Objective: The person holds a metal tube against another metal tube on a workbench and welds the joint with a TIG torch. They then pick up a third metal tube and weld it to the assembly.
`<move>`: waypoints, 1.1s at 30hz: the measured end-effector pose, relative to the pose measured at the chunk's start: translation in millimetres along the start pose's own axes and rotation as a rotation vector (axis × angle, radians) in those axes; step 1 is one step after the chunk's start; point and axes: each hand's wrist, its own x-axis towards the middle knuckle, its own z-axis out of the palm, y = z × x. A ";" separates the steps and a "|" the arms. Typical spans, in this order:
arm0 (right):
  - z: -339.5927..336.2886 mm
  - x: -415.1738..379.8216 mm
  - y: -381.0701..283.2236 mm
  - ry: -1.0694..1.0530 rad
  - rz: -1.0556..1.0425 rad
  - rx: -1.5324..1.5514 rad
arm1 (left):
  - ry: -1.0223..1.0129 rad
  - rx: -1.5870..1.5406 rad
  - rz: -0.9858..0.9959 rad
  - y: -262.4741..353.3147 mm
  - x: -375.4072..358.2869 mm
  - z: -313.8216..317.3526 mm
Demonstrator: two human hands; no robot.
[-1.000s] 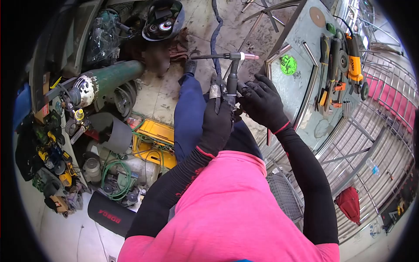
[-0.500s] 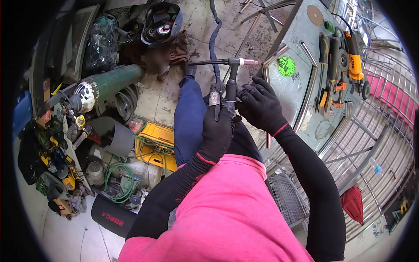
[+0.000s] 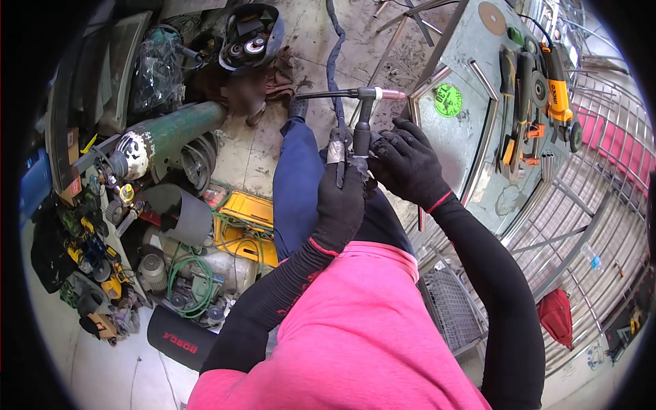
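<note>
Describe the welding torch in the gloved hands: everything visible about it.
The welding torch looks like a TIG torch: a dark handle standing roughly upright, a T-shaped head with a pinkish cup pointing right and a thin dark back cap pointing left. The gloved left hand grips the handle from below; the gloved right hand touches it at mid-height. A dark sheathed hose runs away across the floor.

Torch (image 3: 362, 126) handle: lower part hidden inside gloved left hand (image 3: 339, 205). Small part under right hand (image 3: 404, 162) fingertips: too small to identify. Clutter (image 3: 96, 253), far left: dark, indistinct, cut by frame edge.
</note>
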 end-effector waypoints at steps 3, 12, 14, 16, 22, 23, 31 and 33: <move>1.2 -1.0 0.4 0.002 -0.005 0.008 | 0.005 0.029 -0.002 -1.9 0.1 -0.2; 1.1 -2.0 0.1 0.002 -0.002 -0.003 | 0.011 0.087 0.100 -4.3 -2.2 3.0; 0.7 -1.9 -0.3 -0.002 0.000 0.001 | 0.018 0.083 0.123 -3.1 -1.9 3.2; 1.3 -2.2 0.1 -0.001 -0.001 -0.001 | -0.006 0.148 0.095 -2.0 -0.7 1.0; -0.1 -1.7 -0.6 0.002 -0.001 -0.004 | 0.009 0.104 0.056 -2.0 -0.7 0.9; -0.8 -1.4 -1.0 0.002 0.000 -0.004 | 0.008 0.105 0.056 -3.2 -0.6 0.6; 0.2 -1.7 0.2 0.008 -0.001 0.007 | 0.041 0.129 0.060 -3.0 0.2 3.2; -0.1 -1.4 -0.4 0.014 -0.005 0.006 | 0.033 0.146 0.053 -2.5 0.0 1.4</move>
